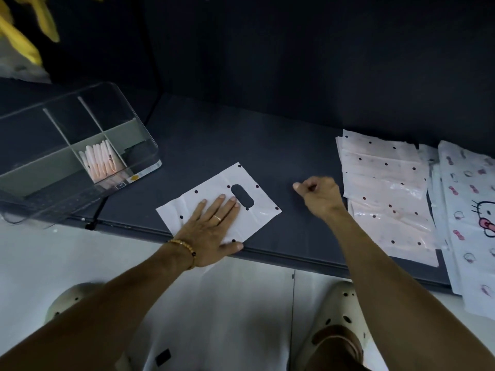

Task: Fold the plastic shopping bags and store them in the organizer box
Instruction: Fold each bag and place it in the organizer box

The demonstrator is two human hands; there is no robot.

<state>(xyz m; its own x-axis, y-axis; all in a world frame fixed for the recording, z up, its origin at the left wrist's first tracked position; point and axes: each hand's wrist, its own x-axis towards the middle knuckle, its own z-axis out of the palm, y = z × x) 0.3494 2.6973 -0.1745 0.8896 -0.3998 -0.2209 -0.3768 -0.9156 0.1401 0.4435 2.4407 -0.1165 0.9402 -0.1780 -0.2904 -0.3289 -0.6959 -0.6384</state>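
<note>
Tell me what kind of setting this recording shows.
Probably a home or small-shop packing corner, not certain: a low dark table against a dark wall, a clear organizer box holding folded bags, and stacks of polka-dot bags on the right.

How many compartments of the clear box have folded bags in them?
1. The clear organizer box holds folded bags in only one compartment, the near middle one. The others look empty, though the box's left end runs out of view, so more may be hidden.
</note>
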